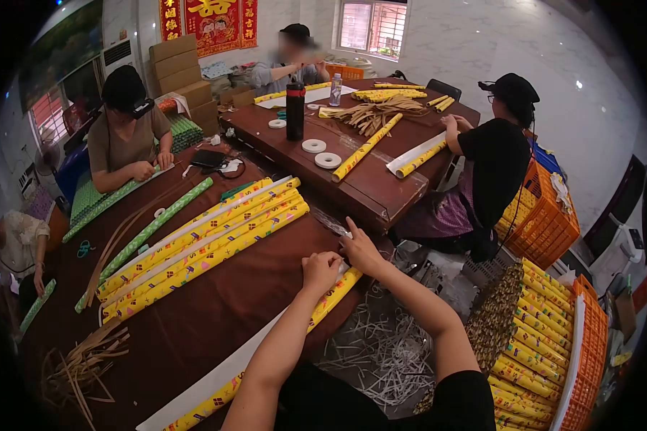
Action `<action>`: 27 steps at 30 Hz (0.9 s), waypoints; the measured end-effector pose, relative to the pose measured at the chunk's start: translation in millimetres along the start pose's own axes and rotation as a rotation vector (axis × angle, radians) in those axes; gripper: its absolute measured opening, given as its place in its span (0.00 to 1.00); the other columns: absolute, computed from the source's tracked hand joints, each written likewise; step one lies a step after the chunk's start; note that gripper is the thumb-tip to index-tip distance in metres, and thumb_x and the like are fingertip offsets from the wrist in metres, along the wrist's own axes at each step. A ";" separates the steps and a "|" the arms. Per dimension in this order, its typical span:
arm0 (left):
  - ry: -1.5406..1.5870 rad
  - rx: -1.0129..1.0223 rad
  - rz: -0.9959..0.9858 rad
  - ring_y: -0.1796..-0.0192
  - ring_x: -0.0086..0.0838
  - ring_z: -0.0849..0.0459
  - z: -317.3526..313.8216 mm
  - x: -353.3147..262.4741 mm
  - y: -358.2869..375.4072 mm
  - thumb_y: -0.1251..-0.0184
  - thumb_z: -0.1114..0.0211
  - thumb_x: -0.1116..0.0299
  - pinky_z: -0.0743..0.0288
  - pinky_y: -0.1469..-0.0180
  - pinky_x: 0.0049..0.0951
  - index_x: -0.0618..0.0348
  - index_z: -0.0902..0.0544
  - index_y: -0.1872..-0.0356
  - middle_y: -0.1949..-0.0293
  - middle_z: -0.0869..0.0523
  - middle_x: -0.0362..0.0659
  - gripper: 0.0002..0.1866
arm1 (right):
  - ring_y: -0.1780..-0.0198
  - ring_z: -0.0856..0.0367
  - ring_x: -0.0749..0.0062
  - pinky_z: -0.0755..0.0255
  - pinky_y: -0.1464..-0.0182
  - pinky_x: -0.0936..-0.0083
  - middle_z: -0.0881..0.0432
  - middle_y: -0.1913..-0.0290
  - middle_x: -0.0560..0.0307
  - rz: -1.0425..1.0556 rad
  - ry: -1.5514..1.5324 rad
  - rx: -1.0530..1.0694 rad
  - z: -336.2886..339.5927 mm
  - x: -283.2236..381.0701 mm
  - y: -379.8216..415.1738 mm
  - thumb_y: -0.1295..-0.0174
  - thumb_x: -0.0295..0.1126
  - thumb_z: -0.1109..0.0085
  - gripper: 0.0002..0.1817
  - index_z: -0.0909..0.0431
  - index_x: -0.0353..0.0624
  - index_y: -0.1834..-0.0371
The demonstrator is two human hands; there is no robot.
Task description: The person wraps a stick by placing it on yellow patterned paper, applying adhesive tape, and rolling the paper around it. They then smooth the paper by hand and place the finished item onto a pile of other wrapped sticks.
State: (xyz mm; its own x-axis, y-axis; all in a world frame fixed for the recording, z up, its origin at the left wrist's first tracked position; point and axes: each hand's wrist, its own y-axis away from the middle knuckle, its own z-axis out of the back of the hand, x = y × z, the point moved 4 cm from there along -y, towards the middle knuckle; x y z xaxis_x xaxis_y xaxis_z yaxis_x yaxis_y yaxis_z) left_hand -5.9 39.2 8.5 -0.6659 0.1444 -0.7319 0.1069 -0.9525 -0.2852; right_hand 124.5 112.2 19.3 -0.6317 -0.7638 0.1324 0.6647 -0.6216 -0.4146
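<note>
My left hand (321, 267) is closed on the end of a long yellow patterned paper roll (331, 298) that lies along the near edge of the brown table (216, 309). My right hand (361, 248) pinches the same roll's far tip, fingers pointing toward a strip of clear tape (331, 223) at the table corner. A white sheet (208, 384) runs alongside the roll toward me. Several finished yellow rolls (208, 241) lie in a row just beyond my hands.
Green rolls (151, 230) and loose thin strips (79, 366) lie to the left. Three other people work around two tables. Tape rings (328, 160) and a black bottle (295, 110) stand on the far table. Orange crates (582, 337) hold many rolls at right; paper scraps (381, 352) cover the floor.
</note>
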 end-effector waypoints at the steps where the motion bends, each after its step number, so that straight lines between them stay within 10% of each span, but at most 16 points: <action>1: 0.014 0.003 -0.002 0.57 0.37 0.16 0.1 0.0 -0.1 0.37 0.35 0.62 0.34 0.46 0.39 0.50 0.11 0.64 0.65 0.10 0.42 0.08 | 0.41 0.26 0.40 0.31 0.38 0.61 0.41 0.29 0.24 -0.008 -0.019 -0.001 -1.2 -1.3 -0.2 0.45 0.27 0.36 0.16 0.20 0.36 0.53; 11: 0.020 0.001 0.005 0.57 0.39 0.16 2.6 -4.8 1.1 0.37 0.35 0.62 0.33 0.46 0.39 0.50 0.11 0.65 0.66 0.11 0.43 0.08 | 0.43 0.26 0.37 0.27 0.44 0.57 0.41 0.31 0.26 -0.105 -0.104 -0.029 5.2 -1.1 -9.7 0.51 0.22 0.32 0.34 0.38 0.35 0.40; 15: 0.009 -0.096 -0.084 0.58 0.40 0.16 -6.1 0.5 -0.6 0.40 0.35 0.62 0.31 0.48 0.43 0.50 0.11 0.67 0.66 0.11 0.44 0.08 | 0.48 0.28 0.33 0.28 0.49 0.51 0.33 0.52 0.35 -0.173 -0.185 -0.135 5.3 -1.7 -9.7 0.52 0.19 0.33 0.26 0.36 0.36 0.52; 27: -0.043 -0.137 -0.097 0.59 0.41 0.17 -13.3 0.2 -1.9 0.41 0.35 0.65 0.32 0.51 0.44 0.51 0.12 0.68 0.68 0.12 0.43 0.06 | 0.60 0.23 0.45 0.28 0.59 0.55 0.21 0.64 0.44 -0.279 -0.018 -0.134 10.6 -11.1 -11.0 0.39 0.32 0.35 0.19 0.33 0.38 0.52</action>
State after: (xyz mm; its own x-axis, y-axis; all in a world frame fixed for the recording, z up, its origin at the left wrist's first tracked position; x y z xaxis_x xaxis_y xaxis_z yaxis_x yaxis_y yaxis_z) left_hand 3.6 44.6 0.7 -0.7090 0.2197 -0.6702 0.1382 -0.8886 -0.4374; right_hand 128.5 125.6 32.0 -0.7745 -0.5708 0.2728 0.4073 -0.7799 -0.4753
